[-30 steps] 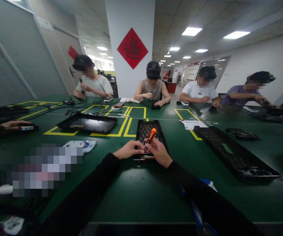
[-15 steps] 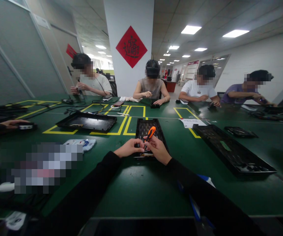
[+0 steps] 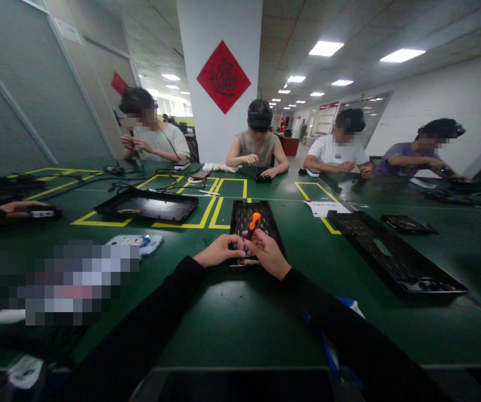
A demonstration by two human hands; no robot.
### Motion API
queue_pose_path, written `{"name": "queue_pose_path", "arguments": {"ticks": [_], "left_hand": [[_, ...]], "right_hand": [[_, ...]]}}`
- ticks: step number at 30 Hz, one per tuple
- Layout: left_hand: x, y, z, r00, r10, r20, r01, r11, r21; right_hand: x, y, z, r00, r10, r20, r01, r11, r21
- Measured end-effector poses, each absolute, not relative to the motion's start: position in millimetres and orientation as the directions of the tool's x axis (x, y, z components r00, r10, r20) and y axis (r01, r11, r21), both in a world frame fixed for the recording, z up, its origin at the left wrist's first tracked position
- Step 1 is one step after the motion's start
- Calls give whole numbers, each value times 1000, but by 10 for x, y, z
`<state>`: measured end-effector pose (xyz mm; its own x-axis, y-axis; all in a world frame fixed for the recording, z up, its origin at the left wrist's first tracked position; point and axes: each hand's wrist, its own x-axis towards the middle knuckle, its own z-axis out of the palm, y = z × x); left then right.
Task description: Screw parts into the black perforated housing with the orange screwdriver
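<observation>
My right hand point(image 3: 269, 254) is closed round a screwdriver with an orange handle point(image 3: 253, 222), held nearly upright with its tip down between both hands. My left hand point(image 3: 217, 250) is pinched shut close to the tip, on a small part I cannot make out. Both hands hover over the near end of a narrow black tray point(image 3: 265, 215) lying lengthwise on the green table point(image 3: 240, 318). Black sleeves cover both my forearms.
A long black tray point(image 3: 395, 257) lies to the right, a flat black tray point(image 3: 148, 205) to the left inside yellow tape lines. A white packet point(image 3: 138, 242) sits left of my hands. Several people work across the table; another person's hand point(image 3: 17, 207) rests at far left. Cables run along the left.
The screwdriver handle has tipped from leaning right to nearly upright. Both hands stay over the tray's near end.
</observation>
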<state>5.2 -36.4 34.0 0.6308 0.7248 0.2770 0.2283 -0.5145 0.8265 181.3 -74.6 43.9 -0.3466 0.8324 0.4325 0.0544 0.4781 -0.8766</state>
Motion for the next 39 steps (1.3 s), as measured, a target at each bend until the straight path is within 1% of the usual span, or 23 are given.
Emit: {"name": "queue_pose_path", "arguments": {"ticks": [4, 10, 15, 22, 28, 32, 39], "left_hand": [[59, -368, 344, 624, 727, 286, 228, -520, 823], [8, -354, 373, 672, 680, 292, 210, -554, 806], [8, -345, 339, 639, 715, 283, 242, -537, 808], [64, -360, 313, 607, 738, 293, 218, -510, 832], [78, -353, 276, 585, 756, 294, 229, -502, 834], [84, -356, 266, 581, 758, 297, 235, -505, 830], [93, -365, 277, 570, 770, 288, 258, -500, 827]], "right_hand": [[1812, -753, 440, -343, 830, 440, 52, 485, -873], [1820, -739, 400, -326, 833, 447, 67, 492, -868], [1822, -740, 396, -329, 836, 439, 69, 485, -872], [1819, -743, 403, -328, 839, 434, 70, 480, -874], [1810, -747, 427, -336, 832, 442, 39, 481, -876], [1809, -748, 424, -331, 835, 439, 49, 480, -876], [1828, -727, 425, -240, 865, 440, 85, 471, -878]]}}
